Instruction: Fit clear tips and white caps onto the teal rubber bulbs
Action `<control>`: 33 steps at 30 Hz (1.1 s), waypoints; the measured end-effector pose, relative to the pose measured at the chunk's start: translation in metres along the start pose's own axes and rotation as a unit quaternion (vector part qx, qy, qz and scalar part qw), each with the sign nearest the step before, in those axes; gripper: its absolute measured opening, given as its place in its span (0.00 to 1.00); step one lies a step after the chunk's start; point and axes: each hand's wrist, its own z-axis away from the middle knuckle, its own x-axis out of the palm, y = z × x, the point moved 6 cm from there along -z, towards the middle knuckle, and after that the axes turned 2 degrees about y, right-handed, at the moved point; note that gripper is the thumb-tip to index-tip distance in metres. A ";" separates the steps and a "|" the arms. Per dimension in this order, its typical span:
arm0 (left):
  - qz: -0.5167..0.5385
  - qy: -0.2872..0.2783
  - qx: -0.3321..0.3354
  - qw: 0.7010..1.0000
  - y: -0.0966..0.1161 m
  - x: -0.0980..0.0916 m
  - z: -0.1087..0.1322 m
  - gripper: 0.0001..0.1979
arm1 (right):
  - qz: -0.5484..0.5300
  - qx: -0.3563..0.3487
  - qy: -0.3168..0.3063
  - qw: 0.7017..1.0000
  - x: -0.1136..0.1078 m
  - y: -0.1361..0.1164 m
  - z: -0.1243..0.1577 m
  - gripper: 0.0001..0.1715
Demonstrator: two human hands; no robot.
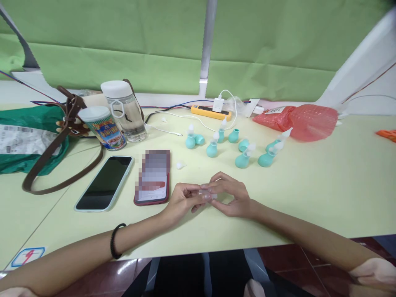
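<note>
Pinching a small clear piece [203, 192] in the grip of left hand [183, 201] and right hand [239, 200], over the desk [334, 185]; mostly covered, exact shape indeterminable.

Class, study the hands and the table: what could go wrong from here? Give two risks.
1. The small translucent piece sits between the fingertips of the left hand and the right hand, so it might slip and drop.
2. The small white bulb-shaped tip lies loose on the pale yellow-green table, just beyond the left hand, so a stray movement could knock it away.
</note>
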 end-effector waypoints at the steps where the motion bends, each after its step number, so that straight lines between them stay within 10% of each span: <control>1: -0.014 0.016 0.011 1.000 0.002 -0.001 0.000 0.06 | -0.004 0.019 -0.005 1.000 0.000 0.001 -0.001 0.22; 17: -0.048 0.072 0.011 0.996 0.004 -0.005 0.001 0.09 | 0.028 0.103 -0.004 0.994 -0.008 0.012 -0.009 0.13; 26: -0.099 0.062 0.039 0.992 0.001 -0.005 0.001 0.11 | 0.241 0.043 0.221 0.944 -0.106 0.001 -0.048 0.10; 33: -0.101 0.056 0.033 0.993 -0.002 -0.004 -0.002 0.08 | 0.365 0.325 -0.017 0.872 -0.148 0.098 -0.077 0.26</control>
